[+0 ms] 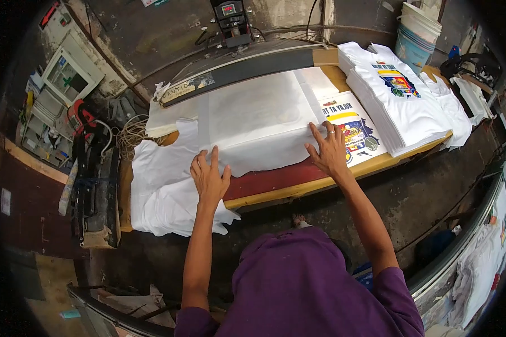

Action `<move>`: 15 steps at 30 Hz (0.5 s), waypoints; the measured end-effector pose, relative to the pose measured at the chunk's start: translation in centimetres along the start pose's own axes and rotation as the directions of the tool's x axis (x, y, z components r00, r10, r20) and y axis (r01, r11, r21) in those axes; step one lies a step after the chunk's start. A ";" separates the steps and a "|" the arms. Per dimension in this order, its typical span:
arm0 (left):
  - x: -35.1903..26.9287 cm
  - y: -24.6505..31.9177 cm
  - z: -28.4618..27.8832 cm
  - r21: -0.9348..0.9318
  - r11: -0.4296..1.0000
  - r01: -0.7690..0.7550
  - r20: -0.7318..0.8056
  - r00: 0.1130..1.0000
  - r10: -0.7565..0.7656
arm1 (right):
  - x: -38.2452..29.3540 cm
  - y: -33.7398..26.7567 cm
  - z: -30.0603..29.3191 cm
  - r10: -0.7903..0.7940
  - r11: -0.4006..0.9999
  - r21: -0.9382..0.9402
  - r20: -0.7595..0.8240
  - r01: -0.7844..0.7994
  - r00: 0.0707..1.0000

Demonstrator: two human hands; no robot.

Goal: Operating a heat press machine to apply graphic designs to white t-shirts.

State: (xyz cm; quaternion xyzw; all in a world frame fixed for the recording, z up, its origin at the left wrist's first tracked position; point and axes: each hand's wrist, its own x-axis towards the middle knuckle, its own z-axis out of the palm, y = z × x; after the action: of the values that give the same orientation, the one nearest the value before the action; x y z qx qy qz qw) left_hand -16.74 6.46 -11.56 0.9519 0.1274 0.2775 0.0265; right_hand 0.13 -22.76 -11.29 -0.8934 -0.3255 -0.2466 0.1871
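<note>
A translucent white cover sheet point(261, 109) lies over the red work surface point(274, 177), with a straight crease or edge across its lower part. My left hand point(211, 179) has its fingertips at the sheet's lower left, fingers apart. At the sheet's right edge, my right hand point(329, 145) spreads its fingers and wears a ring. Right beside that hand are colourful printed transfer sheets point(358, 126), partly hidden by it. White shirts point(168, 185) lie loosely bunched next to my left hand. What lies under the sheet is mostly hidden.
A stack of white printed shirts point(400, 97) sits at the table's right. Behind the sheet runs a dark bar point(253, 71) with a caution label. Buckets point(417, 38) stand at the back right. A black heat press point(95, 193) and coiled rope point(130, 135) are at left.
</note>
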 end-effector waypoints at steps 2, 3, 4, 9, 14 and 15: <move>0.0 0.0 0.0 -0.004 1.000 -0.009 -0.002 1.000 0.009 | 0.0 -0.1 0.1 0.016 1.000 0.005 0.018 -0.016 1.000; 0.0 0.0 -0.1 -0.003 1.000 -0.002 0.002 1.000 0.002 | 0.0 -0.1 0.2 0.015 1.000 -0.007 0.010 -0.015 1.000; 0.0 0.0 -0.1 -0.005 1.000 -0.001 0.004 1.000 0.001 | -0.1 -0.1 0.2 0.010 1.000 -0.018 -0.024 -0.010 1.000; -0.1 -0.1 -0.1 -0.006 1.000 -0.008 0.011 1.000 0.009 | -0.1 -0.1 0.1 0.012 1.000 -0.018 -0.005 -0.012 1.000; 0.3 0.1 -0.5 -0.019 1.000 -0.008 0.056 0.998 0.009 | -0.3 0.2 0.3 -0.003 1.000 -0.011 -0.026 0.003 1.000; 0.3 0.2 -0.6 -0.021 1.000 -0.012 0.043 0.999 0.013 | -0.3 0.4 0.5 -0.001 1.000 -0.001 -0.028 0.001 1.000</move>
State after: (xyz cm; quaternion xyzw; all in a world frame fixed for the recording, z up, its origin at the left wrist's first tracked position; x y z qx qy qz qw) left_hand -16.76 6.37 -10.86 0.9581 0.1180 0.2584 0.0371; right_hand 0.35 -22.96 -11.91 -0.8899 -0.3230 -0.2594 0.1911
